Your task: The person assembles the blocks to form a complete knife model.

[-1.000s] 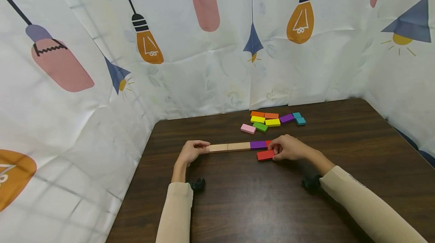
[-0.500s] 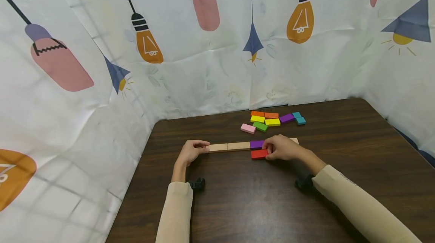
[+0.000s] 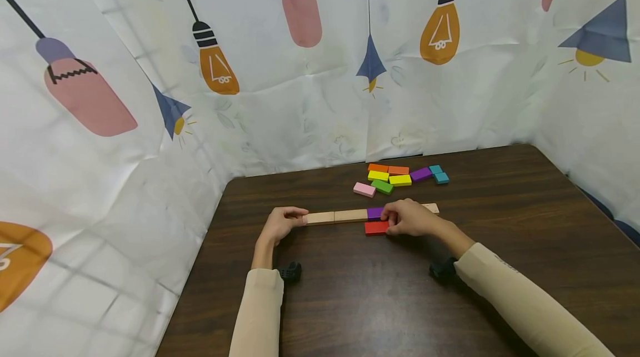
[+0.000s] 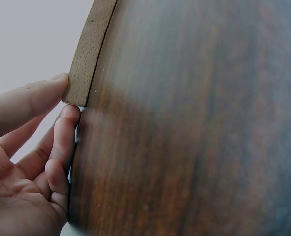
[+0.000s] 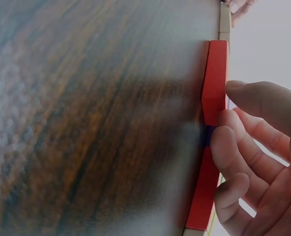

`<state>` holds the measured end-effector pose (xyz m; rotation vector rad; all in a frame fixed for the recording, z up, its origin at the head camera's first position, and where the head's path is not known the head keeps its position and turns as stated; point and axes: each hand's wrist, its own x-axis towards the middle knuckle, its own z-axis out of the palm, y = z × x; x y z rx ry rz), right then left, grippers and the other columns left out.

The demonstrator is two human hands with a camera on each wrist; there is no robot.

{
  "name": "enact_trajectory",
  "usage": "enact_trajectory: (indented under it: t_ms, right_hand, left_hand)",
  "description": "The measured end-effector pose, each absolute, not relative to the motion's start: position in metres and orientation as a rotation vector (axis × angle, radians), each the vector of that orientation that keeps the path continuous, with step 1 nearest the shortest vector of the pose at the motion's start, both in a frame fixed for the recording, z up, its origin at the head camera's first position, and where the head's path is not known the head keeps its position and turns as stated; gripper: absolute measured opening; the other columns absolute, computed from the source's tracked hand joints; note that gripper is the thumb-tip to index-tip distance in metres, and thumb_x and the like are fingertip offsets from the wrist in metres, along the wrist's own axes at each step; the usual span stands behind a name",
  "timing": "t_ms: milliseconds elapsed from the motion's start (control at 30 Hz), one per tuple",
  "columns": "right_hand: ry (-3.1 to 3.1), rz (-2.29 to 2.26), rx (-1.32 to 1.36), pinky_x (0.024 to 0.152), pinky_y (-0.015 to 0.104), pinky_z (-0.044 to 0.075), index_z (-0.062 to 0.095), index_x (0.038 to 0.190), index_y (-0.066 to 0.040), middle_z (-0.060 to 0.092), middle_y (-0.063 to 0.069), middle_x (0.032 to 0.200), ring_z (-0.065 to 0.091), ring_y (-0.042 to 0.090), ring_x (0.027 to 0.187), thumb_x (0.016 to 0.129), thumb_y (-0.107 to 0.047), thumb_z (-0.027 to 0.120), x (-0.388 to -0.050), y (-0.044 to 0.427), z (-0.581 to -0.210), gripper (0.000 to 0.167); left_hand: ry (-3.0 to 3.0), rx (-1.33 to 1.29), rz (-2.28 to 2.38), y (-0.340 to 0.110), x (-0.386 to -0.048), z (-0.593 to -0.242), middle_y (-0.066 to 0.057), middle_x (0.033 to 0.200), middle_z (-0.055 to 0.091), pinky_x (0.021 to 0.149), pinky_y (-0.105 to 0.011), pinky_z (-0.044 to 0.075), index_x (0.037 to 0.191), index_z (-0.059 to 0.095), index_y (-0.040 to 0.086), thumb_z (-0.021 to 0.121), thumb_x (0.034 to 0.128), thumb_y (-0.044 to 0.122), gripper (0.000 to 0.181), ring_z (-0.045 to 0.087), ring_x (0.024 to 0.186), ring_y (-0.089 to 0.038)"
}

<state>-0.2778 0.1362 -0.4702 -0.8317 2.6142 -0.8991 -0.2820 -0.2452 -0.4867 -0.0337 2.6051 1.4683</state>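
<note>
A straight row of flat blocks lies on the table. From the left come a plain wooden block (image 3: 320, 217), another plain block (image 3: 351, 215) and a purple block (image 3: 375, 213). At the left end, my left hand (image 3: 279, 224) holds the first plain block, its thumb against the block's edge in the left wrist view. My right hand (image 3: 411, 217) pinches the right end of a red block (image 3: 376, 227) on the near side of the row, beside the purple one. A second red block (image 5: 203, 191) sits in the row, hidden behind my right hand in the head view.
Farther back on the dark wood table (image 3: 325, 296) lies a loose group of coloured blocks, including pink (image 3: 364, 189), green (image 3: 382, 186), yellow (image 3: 400, 180) and purple (image 3: 421, 174). Another plain block (image 3: 431, 208) extends beyond my right hand. A patterned curtain (image 3: 320, 101) hangs behind.
My right hand has slid the red block leftward along the near side of the row, in front of the purple block. The left hand stays at the row's left end.
</note>
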Motion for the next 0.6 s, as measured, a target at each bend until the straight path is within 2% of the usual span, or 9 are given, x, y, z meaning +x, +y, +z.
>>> enact_trajectory:
  t_ms: [167,600]
  right_hand:
    - [2.604,-0.923,-0.835,0.066,0.024,0.048,0.071,0.1,-0.011,0.063,-0.006,0.076,0.055,0.01,0.069,0.088,-0.014,0.08,-0.278,0.135,-0.47,0.015]
    - [2.603,-0.939,-0.815,0.067,0.026,0.047,0.07,0.098,-0.014,0.062,-0.006,0.076,0.055,0.011,0.069,0.089,-0.015,0.079,-0.285,0.122,-0.475,0.013]
  left_hand:
    - [2.606,-0.038,1.465,-0.246,-0.283,-0.487,-0.007,0.105,0.073,0.088,-0.041,0.054,0.114,0.08,0.015,0.078,0.0917,0.017,0.022,0.066,0.091,-0.019]
    - [2.601,-0.031,1.462,-0.247,-0.283,-0.487,-0.008,0.107,0.074,0.091,-0.043,0.055,0.115,0.079,0.014,0.078,0.092,0.017,0.023,0.067,0.093,-0.019]
